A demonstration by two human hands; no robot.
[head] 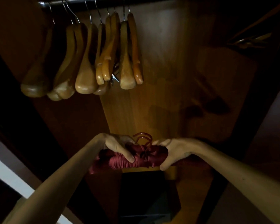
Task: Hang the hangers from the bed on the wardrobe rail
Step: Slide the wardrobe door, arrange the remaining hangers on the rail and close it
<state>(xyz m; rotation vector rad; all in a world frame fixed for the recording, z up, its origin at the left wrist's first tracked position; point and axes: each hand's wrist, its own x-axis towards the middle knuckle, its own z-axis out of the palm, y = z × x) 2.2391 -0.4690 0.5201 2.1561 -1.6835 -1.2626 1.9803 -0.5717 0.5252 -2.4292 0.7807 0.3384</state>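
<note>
Both my hands, left hand [120,147] and right hand [173,151], grip the bundled red padded hangers [136,159]; their hooks [143,139] between my fingers could tangle, dropping one below the rail [152,0].

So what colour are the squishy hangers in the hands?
Dark red, shiny satin padded hangers, held by both hands; clearest in the head view.

both hands [120,147] [171,151] hold seemingly several red padded hangers [120,160] below rail [103,3].
</note>
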